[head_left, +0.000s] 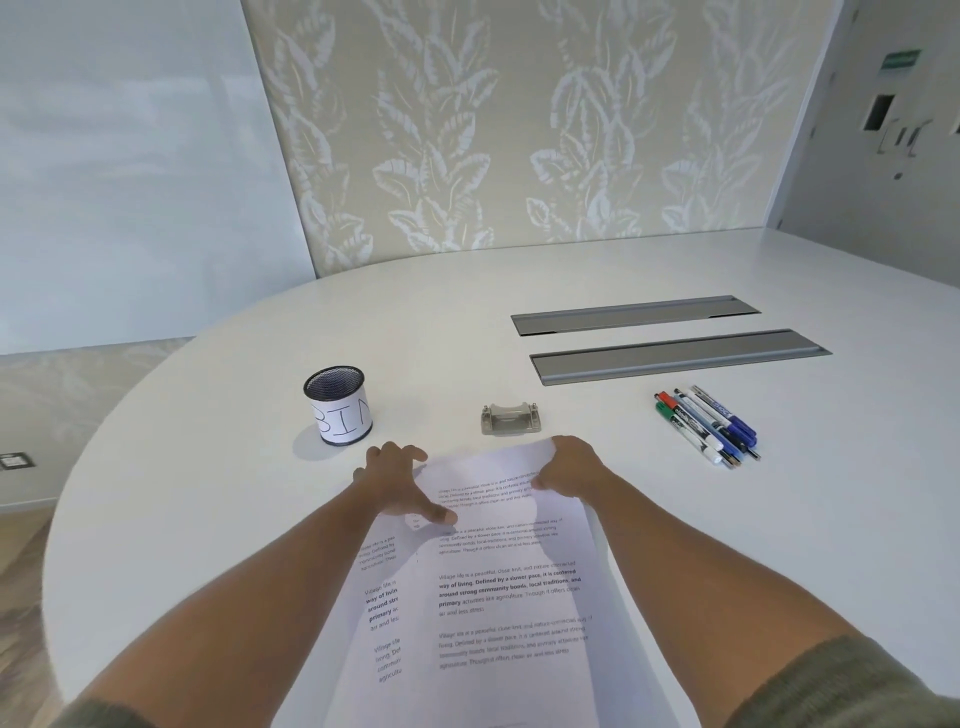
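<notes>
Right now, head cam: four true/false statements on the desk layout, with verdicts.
The black mesh cup labelled BIN stands left of the small grey metal desk tool. True.
The coloured marker pens are in that cup. False: they lie on the white round table, right of the tool.
The left hand and the right hand both touch the printed paper sheets. True.
The tool sits on the sheets. False: it rests on bare table beyond them.
</notes>
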